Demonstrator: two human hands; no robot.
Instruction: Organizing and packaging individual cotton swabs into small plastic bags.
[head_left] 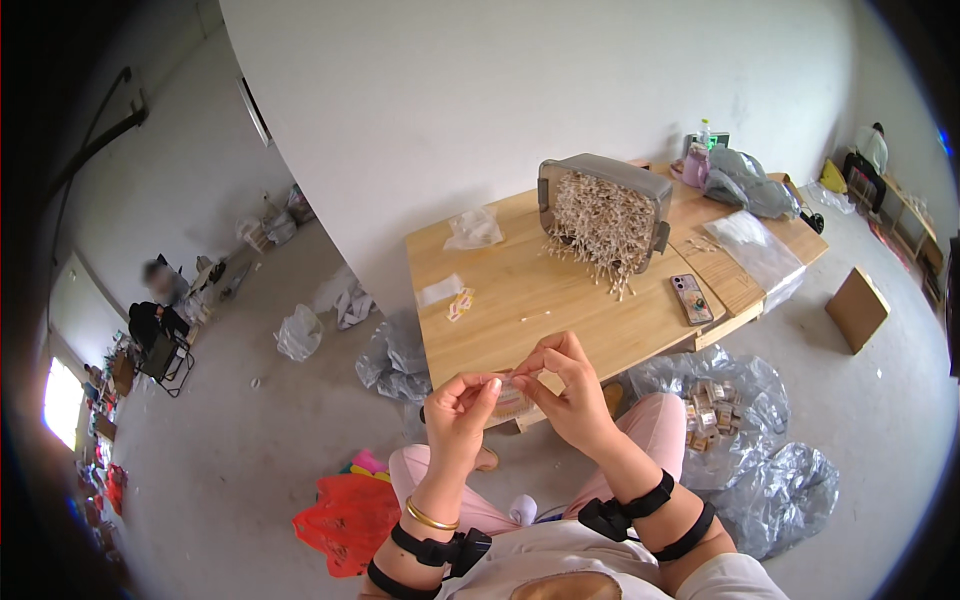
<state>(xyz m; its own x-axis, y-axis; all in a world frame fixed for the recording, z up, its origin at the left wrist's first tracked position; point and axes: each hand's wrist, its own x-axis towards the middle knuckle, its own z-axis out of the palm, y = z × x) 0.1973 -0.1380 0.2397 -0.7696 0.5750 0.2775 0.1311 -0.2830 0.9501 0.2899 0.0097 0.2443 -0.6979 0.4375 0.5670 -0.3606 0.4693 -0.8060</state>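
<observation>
My left hand (461, 412) and my right hand (567, 385) meet above the table's near edge, thumbs and forefingers pinched together. Between them they grip the upper edge of a small clear plastic bag (512, 402), which hangs below the fingertips. Thin sticks that look like cotton swabs show faintly through it. Farther back on the wooden table (490, 290), a grey see-through bin (610, 170) lies tipped on its side. A big heap of cotton swabs (600, 220) fills it and spills from its mouth onto the tabletop. A few loose swabs (536, 317) lie nearer me.
A phone (691, 300) lies on the right, near a clear plastic sheet (755, 255). White bags (440, 290) and yellow printed cards (460, 304) sit at left. Floor bags include a clear one with small packs (710, 410) and a red one (345, 525). Two people sit farther off.
</observation>
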